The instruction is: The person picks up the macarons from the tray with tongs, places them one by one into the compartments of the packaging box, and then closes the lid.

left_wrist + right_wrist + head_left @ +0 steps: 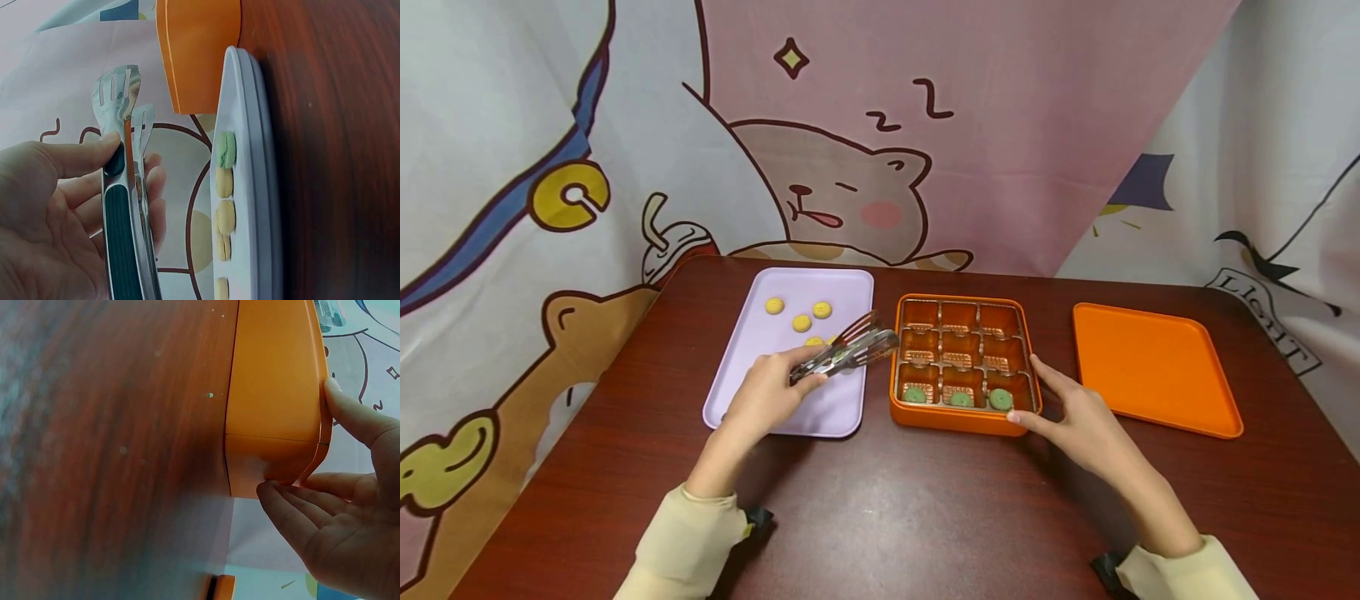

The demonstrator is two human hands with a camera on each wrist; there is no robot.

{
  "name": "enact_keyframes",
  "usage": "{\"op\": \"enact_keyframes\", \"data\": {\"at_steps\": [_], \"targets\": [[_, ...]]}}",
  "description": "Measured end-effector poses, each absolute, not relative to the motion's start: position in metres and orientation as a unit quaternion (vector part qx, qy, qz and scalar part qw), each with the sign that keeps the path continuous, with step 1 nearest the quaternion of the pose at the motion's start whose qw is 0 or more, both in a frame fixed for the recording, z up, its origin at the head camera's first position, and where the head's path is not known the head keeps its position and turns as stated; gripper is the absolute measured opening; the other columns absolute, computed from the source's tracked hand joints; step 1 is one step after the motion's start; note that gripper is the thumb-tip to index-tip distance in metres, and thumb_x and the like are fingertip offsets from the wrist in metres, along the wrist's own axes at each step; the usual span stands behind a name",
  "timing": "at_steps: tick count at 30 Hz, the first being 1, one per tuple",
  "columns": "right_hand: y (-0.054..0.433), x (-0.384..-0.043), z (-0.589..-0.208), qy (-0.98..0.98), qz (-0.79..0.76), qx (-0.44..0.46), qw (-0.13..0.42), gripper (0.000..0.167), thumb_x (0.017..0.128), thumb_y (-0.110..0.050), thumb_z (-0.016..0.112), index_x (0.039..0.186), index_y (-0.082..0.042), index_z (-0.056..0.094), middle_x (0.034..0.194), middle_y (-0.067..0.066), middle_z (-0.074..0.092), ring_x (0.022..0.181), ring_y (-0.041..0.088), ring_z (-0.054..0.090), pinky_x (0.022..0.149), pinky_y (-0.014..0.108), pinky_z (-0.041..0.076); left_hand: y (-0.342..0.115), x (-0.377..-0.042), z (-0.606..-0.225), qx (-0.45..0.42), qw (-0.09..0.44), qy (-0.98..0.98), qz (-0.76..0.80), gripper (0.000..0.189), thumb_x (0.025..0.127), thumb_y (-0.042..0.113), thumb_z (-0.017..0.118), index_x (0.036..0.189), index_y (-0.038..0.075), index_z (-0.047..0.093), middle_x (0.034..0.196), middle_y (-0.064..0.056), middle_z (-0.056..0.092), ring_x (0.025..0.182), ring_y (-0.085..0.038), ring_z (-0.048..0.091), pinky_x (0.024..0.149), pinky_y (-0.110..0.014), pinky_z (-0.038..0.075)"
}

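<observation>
My left hand (769, 388) holds metal tongs (122, 212) with dark green grips. The thumb lies on one arm and the fingers on the other; the slotted tips (876, 343) stand apart with nothing between them, near the box's left side. Under them is a lilac tray (760, 400) with several yellow macarons (802, 322) and a green macaron (226, 150). My right hand (1086, 421) grips the right front corner of an orange box (955, 419), thumb at the front rim, fingers against the side. Its clear divided insert (958, 343) has green macarons (1001, 399) in the three front compartments.
On the right of the brown table (880, 508) lies a flat orange lid (1157, 367), apart from the box. A cartoon-printed curtain (1000, 167) hangs behind the table and along its left side.
</observation>
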State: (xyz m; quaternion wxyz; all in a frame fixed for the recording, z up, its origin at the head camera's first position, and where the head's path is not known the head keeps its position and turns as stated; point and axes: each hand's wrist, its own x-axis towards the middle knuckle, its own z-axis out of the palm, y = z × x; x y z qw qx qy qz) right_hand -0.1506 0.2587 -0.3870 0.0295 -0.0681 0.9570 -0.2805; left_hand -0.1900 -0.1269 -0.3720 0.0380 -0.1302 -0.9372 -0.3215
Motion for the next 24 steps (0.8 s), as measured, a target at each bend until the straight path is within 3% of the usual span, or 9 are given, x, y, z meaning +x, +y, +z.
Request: {"op": "enact_keyframes", "data": {"at_steps": [17,24], "targets": [[0.260,-0.151,-0.389,0.957,-0.282,-0.068,0.029,0.097,0.087,-0.051,0.072,0.156,0.000,0.026,0.154,0.031,0.037,0.131,0.052,0.048,0.100,0.065,0.043,-0.144,-0.198,-0.384,-0.107,0.029,-0.946,-0.306,0.041,0.087,0.018,0.075,0.127,0.010,0.069,0.118,-0.016,0.073,0.102,-0.034,0.068,0.087,-0.051,0.049],[0.260,-0.151,-0.388,0.957,-0.281,-0.067,0.032,0.098,0.087,-0.052,0.071,0.156,0.000,0.026,0.154,0.031,0.037,0.131,0.052,0.048,0.100,0.065,0.043,-0.150,-0.200,-0.389,-0.104,0.010,-0.949,-0.297,0.043,0.086,0.018,0.076,0.128,0.008,0.068,0.119,-0.017,0.072,0.107,-0.036,0.068,0.090,-0.052,0.049]]}}
